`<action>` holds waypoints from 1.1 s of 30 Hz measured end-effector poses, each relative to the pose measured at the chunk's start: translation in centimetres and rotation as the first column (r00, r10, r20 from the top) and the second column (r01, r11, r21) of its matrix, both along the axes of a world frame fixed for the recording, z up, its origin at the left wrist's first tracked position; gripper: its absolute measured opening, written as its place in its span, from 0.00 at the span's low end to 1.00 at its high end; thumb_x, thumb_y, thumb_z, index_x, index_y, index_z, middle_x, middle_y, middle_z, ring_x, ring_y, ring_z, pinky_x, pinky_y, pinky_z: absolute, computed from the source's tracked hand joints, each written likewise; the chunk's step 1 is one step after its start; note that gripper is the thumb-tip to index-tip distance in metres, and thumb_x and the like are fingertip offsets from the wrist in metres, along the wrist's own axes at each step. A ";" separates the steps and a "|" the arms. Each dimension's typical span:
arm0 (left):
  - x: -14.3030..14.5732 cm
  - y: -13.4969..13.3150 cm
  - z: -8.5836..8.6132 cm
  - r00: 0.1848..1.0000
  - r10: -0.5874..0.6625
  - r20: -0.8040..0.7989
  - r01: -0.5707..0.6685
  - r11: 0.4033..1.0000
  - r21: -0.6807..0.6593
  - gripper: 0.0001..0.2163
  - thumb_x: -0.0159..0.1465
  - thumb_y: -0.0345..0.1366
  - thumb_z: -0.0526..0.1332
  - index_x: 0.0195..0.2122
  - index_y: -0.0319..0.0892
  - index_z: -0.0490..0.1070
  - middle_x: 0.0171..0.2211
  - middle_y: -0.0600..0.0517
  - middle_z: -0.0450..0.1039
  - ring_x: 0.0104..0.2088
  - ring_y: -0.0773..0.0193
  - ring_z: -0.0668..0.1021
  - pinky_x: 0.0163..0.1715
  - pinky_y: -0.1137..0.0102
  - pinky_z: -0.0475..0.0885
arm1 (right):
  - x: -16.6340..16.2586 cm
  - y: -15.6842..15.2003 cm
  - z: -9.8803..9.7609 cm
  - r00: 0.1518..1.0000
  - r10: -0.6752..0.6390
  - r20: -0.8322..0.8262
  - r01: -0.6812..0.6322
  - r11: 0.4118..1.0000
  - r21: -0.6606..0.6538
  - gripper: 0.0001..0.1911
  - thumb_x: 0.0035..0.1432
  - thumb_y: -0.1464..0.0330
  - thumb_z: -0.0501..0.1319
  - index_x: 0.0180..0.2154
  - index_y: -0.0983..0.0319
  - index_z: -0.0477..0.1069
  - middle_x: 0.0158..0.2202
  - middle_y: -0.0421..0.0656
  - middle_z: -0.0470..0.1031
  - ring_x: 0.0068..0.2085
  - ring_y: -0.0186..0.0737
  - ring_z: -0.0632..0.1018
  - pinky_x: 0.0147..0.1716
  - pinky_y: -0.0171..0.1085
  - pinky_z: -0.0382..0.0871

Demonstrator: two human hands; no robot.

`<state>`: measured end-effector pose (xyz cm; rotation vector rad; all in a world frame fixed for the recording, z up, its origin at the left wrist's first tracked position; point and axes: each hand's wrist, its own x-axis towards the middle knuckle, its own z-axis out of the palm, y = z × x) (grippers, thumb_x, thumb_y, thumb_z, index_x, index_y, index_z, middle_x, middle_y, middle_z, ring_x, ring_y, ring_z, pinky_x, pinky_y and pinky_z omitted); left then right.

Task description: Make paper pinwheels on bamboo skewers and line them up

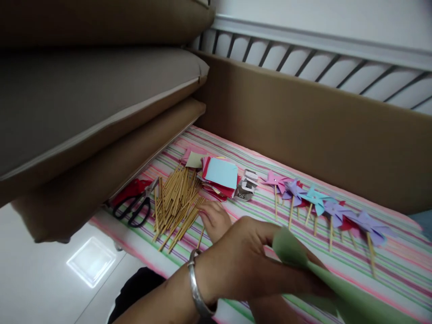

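Note:
My left hand (246, 256), with a silver bracelet at the wrist, is closed on a piece of green paper (357, 288) that bends out to the lower right. Beneath and beyond it, my right hand (215, 219) reaches across to the near right side of a pile of thin wooden sticks (178, 198). Its fingers are curled together at the stick ends; what lies between them is hidden. Black-handled scissors (137, 209) lie left of the sticks. Behind my right hand is a stack of coloured paper squares (221, 173), light blue on top.
Several finished paper pinwheels (315, 200) on sticks lie in a row at the right. A small open grey-and-white box (247, 185) sits beside the paper stack. Large brown cushions (101, 103) overhang the left side. A brown padded panel (303, 130) backs the striped cloth (266, 238).

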<state>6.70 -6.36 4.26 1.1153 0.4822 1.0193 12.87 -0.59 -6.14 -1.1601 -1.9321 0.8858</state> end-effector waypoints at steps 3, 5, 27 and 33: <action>-0.1 -0.3 -0.1 0.998 -0.045 0.036 0.046 0.998 -0.032 0.09 0.49 0.38 0.68 0.31 0.43 0.80 0.30 0.50 0.77 0.35 0.59 0.79 0.36 0.68 0.74 | -3.2 1.2 -0.4 0.960 0.188 0.209 -0.217 0.968 0.128 0.14 0.54 0.76 0.56 0.37 0.56 0.77 0.42 0.46 0.76 0.46 0.50 0.71 0.48 0.48 0.61; -0.1 -0.1 -0.3 0.997 -0.036 0.068 0.040 0.997 -0.062 0.10 0.46 0.41 0.69 0.29 0.43 0.80 0.28 0.51 0.77 0.34 0.59 0.79 0.36 0.69 0.73 | -4.1 1.8 -0.7 0.925 0.230 0.303 -0.288 0.944 0.163 0.15 0.54 0.78 0.55 0.37 0.60 0.77 0.41 0.49 0.76 0.44 0.51 0.71 0.46 0.50 0.60; 0.8 3.8 -3.5 0.965 0.140 -0.223 -0.101 0.978 0.181 0.03 0.54 0.33 0.65 0.24 0.42 0.75 0.27 0.51 0.74 0.34 0.62 0.76 0.39 0.69 0.68 | 12.3 -3.0 3.0 0.614 -0.468 -0.636 0.230 0.877 -0.422 0.11 0.46 0.64 0.67 0.33 0.61 0.72 0.25 0.39 0.75 0.23 0.31 0.70 0.23 0.31 0.63; 3.5 5.0 -5.3 0.881 0.166 -0.443 -0.050 0.964 0.261 0.03 0.54 0.35 0.65 0.27 0.42 0.76 0.28 0.50 0.77 0.34 0.60 0.76 0.42 0.66 0.67 | 14.4 -3.4 2.8 0.650 -0.423 -0.632 0.102 0.872 -0.479 0.11 0.46 0.64 0.67 0.34 0.61 0.76 0.27 0.39 0.75 0.25 0.32 0.72 0.23 0.30 0.62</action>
